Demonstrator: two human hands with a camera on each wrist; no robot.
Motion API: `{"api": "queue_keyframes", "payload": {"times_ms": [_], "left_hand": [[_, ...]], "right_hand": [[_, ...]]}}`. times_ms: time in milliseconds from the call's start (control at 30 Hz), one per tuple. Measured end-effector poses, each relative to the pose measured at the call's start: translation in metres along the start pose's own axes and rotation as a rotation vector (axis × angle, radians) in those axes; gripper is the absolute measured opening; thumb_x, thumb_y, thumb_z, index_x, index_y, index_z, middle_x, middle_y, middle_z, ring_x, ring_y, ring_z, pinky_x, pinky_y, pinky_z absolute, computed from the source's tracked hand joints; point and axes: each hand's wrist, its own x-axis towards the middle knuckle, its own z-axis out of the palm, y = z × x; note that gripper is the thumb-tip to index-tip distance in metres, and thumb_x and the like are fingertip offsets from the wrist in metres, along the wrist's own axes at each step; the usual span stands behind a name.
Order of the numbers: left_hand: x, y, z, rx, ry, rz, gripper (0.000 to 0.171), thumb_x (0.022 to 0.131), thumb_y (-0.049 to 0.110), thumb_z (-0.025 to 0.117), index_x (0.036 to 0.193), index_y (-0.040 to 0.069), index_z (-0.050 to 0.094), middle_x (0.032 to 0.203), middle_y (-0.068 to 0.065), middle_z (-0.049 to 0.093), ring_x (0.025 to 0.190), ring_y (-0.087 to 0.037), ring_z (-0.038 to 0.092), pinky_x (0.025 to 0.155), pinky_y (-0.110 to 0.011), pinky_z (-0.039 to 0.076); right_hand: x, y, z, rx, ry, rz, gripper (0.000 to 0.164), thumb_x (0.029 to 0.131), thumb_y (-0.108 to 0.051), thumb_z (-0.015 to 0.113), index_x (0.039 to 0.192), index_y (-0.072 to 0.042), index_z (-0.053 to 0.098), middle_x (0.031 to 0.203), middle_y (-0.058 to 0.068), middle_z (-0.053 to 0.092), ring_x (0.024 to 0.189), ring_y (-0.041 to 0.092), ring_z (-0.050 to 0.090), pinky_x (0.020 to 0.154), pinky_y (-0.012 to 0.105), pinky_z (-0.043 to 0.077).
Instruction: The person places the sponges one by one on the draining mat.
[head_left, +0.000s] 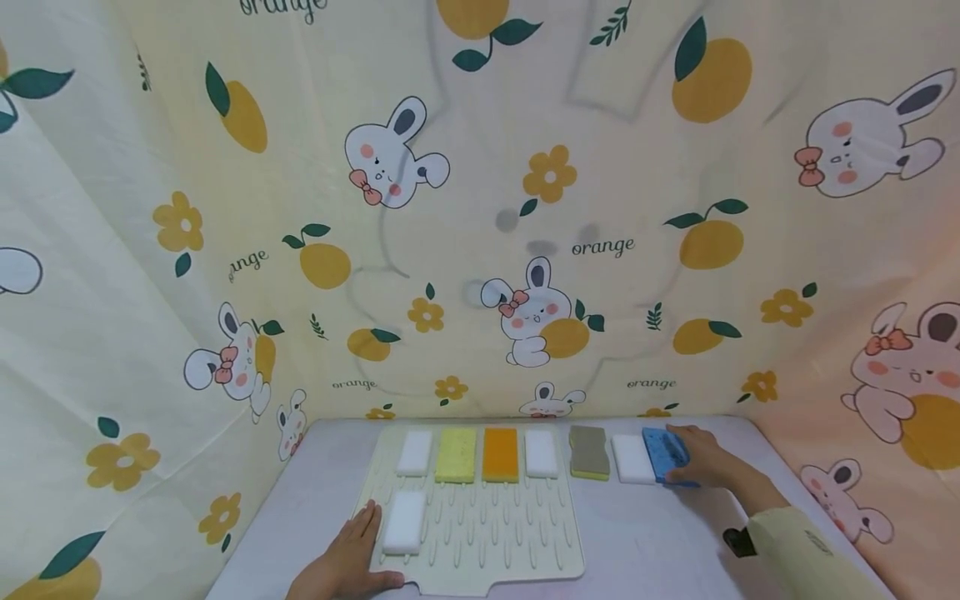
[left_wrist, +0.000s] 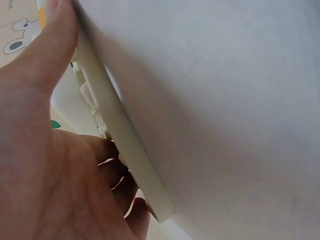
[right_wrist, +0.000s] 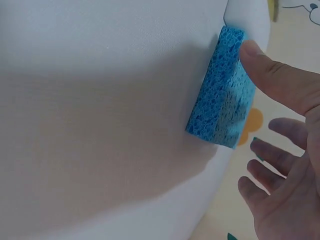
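My left hand (head_left: 341, 554) rests at the near left corner of a cream ribbed draining board (head_left: 517, 546), fingers along its left side and thumb by its front edge. At the right, my right hand (head_left: 708, 458) is at a blue sponge (head_left: 658, 450). In the right wrist view the thumb touches that sponge, while the other fingers are spread loosely apart from it. Along the board's far side lie a white sponge (head_left: 415, 454), a yellow sponge (head_left: 456, 456), an orange sponge (head_left: 501, 456) and another white sponge (head_left: 541, 454). One more white sponge (head_left: 405, 521) lies nearer my left hand.
Right of the board, a grey-and-yellow scrub sponge (head_left: 589, 450) and a white sponge (head_left: 632, 458) continue the row up to the blue one. A white cloth (head_left: 645, 542) covers the table. Behind it hangs a printed curtain (head_left: 465, 167) with rabbits and oranges.
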Motion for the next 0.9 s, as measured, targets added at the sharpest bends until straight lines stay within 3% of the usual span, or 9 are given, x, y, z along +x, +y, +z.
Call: {"api": "queue_keyframes", "payload": {"times_ms": [233, 600, 900], "left_hand": [[0.0, 0.0, 0.0, 0.006, 0.003, 0.007, 0.128, 0.08, 0.069, 0.085, 0.163, -0.011, 0.029, 0.172, -0.031, 0.024, 0.16, -0.048, 0.025, 0.13, -0.063, 0.021], [0.001, -0.004, 0.004, 0.008, 0.0, 0.012, 0.129, 0.079, 0.07, 0.084, 0.163, -0.011, 0.029, 0.173, -0.03, 0.024, 0.16, -0.047, 0.025, 0.129, -0.064, 0.021], [-0.003, -0.001, -0.001, 0.03, 0.005, 0.031, 0.128, 0.081, 0.07, 0.083, 0.163, -0.012, 0.028, 0.172, -0.031, 0.024, 0.16, -0.048, 0.025, 0.129, -0.064, 0.022]], "right_hand": [[0.006, 0.002, 0.0, -0.014, -0.031, 0.023, 0.111, 0.081, -0.036, 0.096, 0.158, 0.013, 0.034, 0.153, 0.046, 0.031, 0.14, 0.067, 0.029, 0.112, 0.082, 0.034], [0.01, -0.001, 0.002, -0.012, -0.073, 0.101, 0.128, 0.073, -0.044, 0.101, 0.159, 0.014, 0.028, 0.157, 0.046, 0.023, 0.143, 0.068, 0.022, 0.113, 0.083, 0.031], [0.015, 0.002, 0.0, -0.001, -0.082, 0.068, 0.137, 0.072, -0.044, 0.101, 0.162, 0.015, 0.018, 0.159, 0.048, 0.019, 0.146, 0.068, 0.022, 0.116, 0.081, 0.028]]}}
